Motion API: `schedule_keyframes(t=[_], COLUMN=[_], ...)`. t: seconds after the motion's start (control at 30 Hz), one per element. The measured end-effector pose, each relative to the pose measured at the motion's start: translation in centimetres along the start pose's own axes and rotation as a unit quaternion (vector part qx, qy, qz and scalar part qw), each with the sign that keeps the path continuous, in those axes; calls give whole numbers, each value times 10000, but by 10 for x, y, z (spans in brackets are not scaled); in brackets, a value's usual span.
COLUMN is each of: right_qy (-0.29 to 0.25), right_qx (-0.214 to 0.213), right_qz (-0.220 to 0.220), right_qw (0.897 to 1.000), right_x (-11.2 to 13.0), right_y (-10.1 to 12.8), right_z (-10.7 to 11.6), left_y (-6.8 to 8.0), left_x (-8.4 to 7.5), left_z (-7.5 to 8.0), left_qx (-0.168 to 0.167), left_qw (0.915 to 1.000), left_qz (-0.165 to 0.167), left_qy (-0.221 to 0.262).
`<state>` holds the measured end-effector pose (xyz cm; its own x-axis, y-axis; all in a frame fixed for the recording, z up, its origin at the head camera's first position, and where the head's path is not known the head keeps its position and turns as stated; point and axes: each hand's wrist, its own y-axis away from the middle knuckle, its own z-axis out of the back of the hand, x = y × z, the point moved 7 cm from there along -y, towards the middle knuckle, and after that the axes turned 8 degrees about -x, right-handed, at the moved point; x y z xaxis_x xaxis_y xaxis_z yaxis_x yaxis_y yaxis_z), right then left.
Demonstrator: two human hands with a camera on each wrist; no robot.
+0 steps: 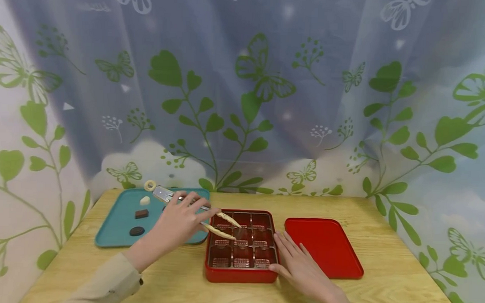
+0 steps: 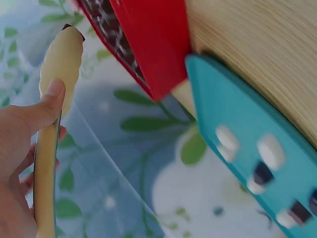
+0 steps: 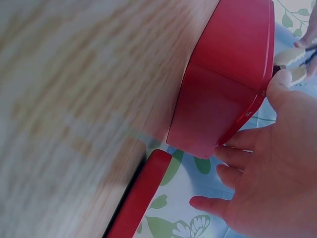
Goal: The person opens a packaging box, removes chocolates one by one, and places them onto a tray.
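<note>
Nine-compartment red box (image 1: 241, 274), one tongs (image 1: 220, 225), three chocolates on tray (image 1: 115, 227)

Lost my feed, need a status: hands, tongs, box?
Left hand grips tongs, tips over red box. Right hand open, resting against box's right side. Nothing blocking.

Glossy red plastic box (image 1: 241, 276), matt wood-grain table (image 1: 382, 294), smooth teal plastic tray (image 1: 115, 227), metal-handled tongs (image 1: 165, 194)

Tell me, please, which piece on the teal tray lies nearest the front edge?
The round dark piece; the square brown piece and the pale piece lie farther back on the teal tray.
</note>
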<state>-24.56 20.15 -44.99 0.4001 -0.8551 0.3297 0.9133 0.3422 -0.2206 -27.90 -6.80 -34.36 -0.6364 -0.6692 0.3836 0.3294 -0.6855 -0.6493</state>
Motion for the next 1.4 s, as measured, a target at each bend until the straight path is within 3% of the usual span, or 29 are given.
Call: schedule_keyframes(t=[0.27,0.43,0.6,0.77,1.0,1.17,1.4], right_qy=[25,15,6,-16,-44,-9,20], right_qx=[30,54,42,85,80,57,79], right_qz=[-63,-97,-65,-18,0,16,-50], right_qw=[10000,9999,10000,10000,10000,10000,10000], right_x=[-3,-4,-3,-1,0,0,-2], right_y=[3,3,2,0,-1,-1,-1], right_z=[1,2,2,-1,-4,-4,-2], left_y=[36,55,70,83,89,94,103], left_x=[51,69,76,77,74,75,78], left_z=[11,10,-2,-21,-36,-38,-34], left_qx=[127,288,510,951,1489,1485,1216], left_qw=[9972,9946,9920,9867,9778,9770,9782], left_qz=[716,939,1017,1087,1192,1342,1642], left_qy=[-169,-342,-544,-742,-863,-733,-363])
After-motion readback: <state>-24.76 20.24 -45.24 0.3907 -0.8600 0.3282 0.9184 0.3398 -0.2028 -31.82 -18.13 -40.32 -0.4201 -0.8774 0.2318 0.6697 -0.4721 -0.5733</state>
